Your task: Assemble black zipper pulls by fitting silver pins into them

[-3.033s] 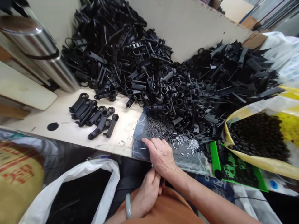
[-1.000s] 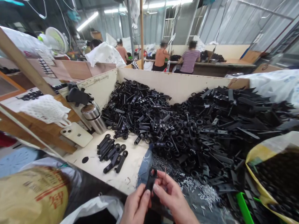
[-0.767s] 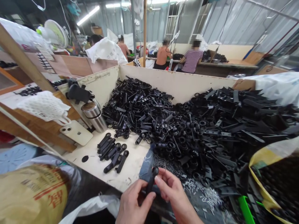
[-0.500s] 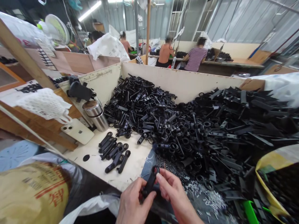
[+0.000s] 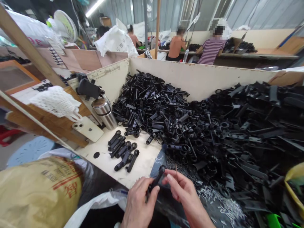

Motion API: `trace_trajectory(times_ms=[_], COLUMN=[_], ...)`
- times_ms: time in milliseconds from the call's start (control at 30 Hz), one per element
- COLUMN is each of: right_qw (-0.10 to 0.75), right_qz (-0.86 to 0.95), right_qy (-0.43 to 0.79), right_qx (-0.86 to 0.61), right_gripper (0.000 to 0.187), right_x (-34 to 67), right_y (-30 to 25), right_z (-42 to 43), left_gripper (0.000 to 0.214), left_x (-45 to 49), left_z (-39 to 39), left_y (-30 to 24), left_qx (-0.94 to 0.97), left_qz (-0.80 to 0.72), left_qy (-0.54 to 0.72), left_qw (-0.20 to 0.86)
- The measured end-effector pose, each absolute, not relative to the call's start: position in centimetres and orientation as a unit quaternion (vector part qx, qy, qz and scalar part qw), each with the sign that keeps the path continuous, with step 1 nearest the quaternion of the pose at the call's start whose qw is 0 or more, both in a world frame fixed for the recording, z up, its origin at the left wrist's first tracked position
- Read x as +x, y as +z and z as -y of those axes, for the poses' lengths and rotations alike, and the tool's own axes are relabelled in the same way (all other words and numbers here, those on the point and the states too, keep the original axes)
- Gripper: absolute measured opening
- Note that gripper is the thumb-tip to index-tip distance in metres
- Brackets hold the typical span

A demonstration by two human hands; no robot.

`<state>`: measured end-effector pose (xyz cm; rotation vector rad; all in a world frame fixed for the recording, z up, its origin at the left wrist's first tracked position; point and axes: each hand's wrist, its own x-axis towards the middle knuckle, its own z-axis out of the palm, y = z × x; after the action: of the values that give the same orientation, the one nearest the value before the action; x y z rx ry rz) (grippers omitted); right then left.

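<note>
My left hand is closed around a black plastic part, an elongated piece with a ring at its upper end, held tilted upward. Beside that ring is my right hand, fingers curled and thumb near the index fingertip. A thin brown stick juts up from among the right fingers; its lower end is hidden. On the white board to the left lie several similar black ringed parts in a loose row. Small silvery pins are scattered on dark cloth right of my hands.
Behind my hands rises a large heap of black plastic parts, walled by pale boards. A steel flask and a phone stand at left. Yellow sacks flank both sides. Several people sit at a far bench.
The view has shifted, so the scene sits further right. The held part has turned to show its ring more edge-on, and my right thumb has come away from it.
</note>
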<state>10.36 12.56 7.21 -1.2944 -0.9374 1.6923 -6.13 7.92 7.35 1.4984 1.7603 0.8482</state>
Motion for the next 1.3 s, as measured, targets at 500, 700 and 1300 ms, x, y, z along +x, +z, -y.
trace_trajectory(times_ms=[500,700,1300], right_qw=[0.390,0.418,0.380], right_qz=[0.483,0.570,0.723], right_qy=[0.581,0.389,0.186], right_qx=[-0.527,-0.591,-0.545], right_gripper=[0.049,0.028,0.017], right_x=[13.8,17.9,21.2], right_y=[6.1,8.7,9.6], right_z=[-10.1,-13.2,-18.9], left_gripper=[0.043,0.036,0.015], left_x=[-16.5,-13.8,0.3], left_z=[-15.1,-16.3,-21.6], left_y=[7.0,6.6,8.6], left_qx=[0.629,0.617,0.800], left_qz=[-0.715,-0.679,-0.507], left_qy=[0.248,0.354,0.320], left_qw=[-0.179,-0.179,0.036])
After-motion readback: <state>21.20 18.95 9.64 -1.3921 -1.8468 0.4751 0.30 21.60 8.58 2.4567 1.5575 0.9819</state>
